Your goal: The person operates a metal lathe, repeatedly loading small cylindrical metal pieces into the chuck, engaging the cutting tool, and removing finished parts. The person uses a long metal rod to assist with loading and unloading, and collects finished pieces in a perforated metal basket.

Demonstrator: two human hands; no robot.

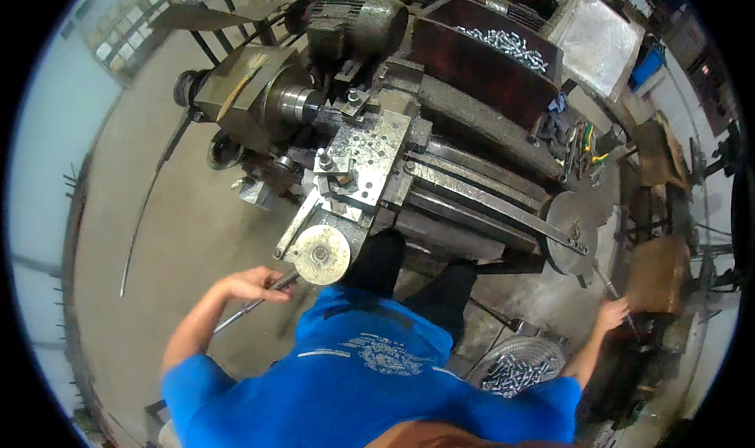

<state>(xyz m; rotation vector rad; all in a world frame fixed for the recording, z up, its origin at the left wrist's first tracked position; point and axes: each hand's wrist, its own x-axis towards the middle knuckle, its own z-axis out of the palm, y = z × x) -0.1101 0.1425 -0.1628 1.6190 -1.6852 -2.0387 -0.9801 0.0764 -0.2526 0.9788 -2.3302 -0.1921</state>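
A small metal lathe fills the middle, with a round pale handwheel (321,256) at its near side. My left hand (258,283) is closed around a steel bar handle (236,317) that runs out from beside this wheel. At the far right my right hand (611,314) grips a thin lever (605,281) that reaches toward the large grey disc wheel (571,224). Above the handwheel lies the drilled slide plate (370,157) with clamp bolts. Behind it, at the left, is the spindle chuck (292,102); no cutting contact can be made out.
A brush (242,84) lies on the headstock. Small shiny metal parts (507,47) fill part of the dark bin (480,66) behind the lathe. More parts lie in a round basket (550,353) by my right side. Hand tools (578,149) lie near the bin's right end.
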